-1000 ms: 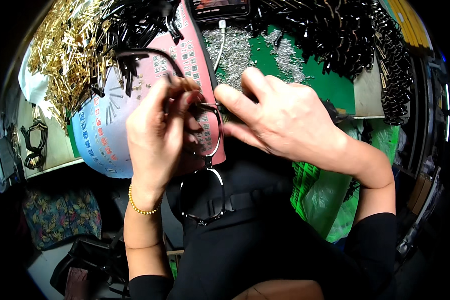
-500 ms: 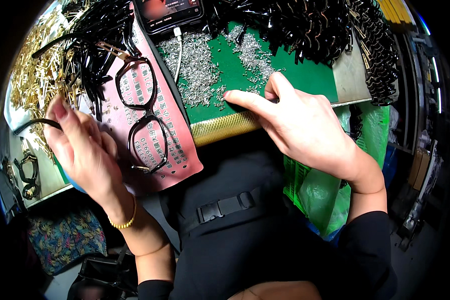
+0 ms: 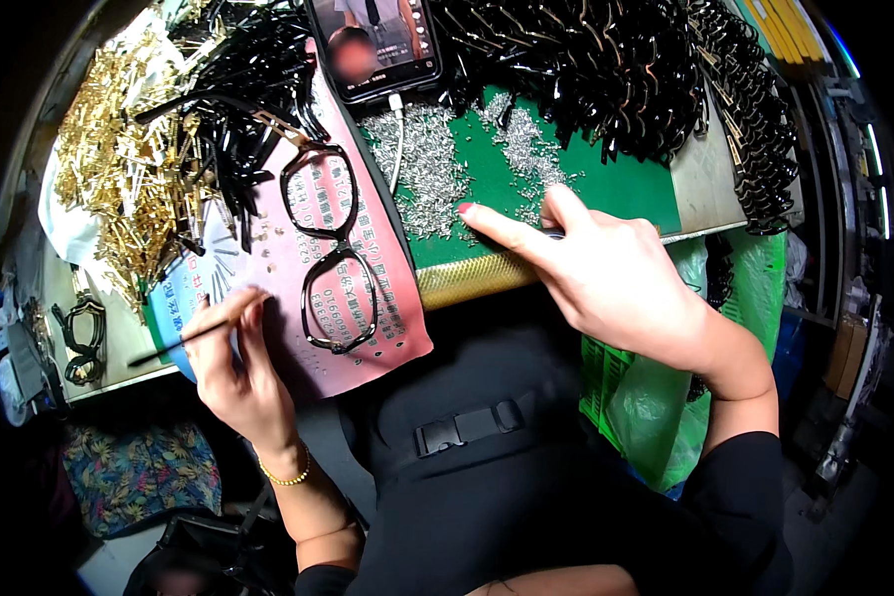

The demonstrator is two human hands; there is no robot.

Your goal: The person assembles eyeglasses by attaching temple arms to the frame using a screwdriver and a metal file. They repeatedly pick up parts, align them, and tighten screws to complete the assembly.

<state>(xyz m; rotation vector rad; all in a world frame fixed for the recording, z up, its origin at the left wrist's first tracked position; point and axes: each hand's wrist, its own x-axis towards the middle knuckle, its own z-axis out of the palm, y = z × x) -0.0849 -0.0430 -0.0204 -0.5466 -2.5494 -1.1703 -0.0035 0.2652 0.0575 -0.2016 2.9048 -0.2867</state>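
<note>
My left hand, over the lower left of the pink printed cloth, pinches a slim dark glasses temple between thumb and fingers. My right hand rests at the front of the green mat. Its index finger reaches to the edge of a heap of tiny silver screws, while the other fingers curl in. A bit of something dark grey shows beneath them, mostly hidden. Between the hands lies a black glasses frame on the cloth, one temple attached at its far end.
Gold metal pieces and loose black temples pile up at the left. A phone with a white cable stands at the back. Bunched black frames fill the back right. A green plastic bag hangs below the table edge.
My left hand has come down and turned, so the temple now shows across its fingers. My right index finger stays by the screws. The whole view has shifted slightly.
</note>
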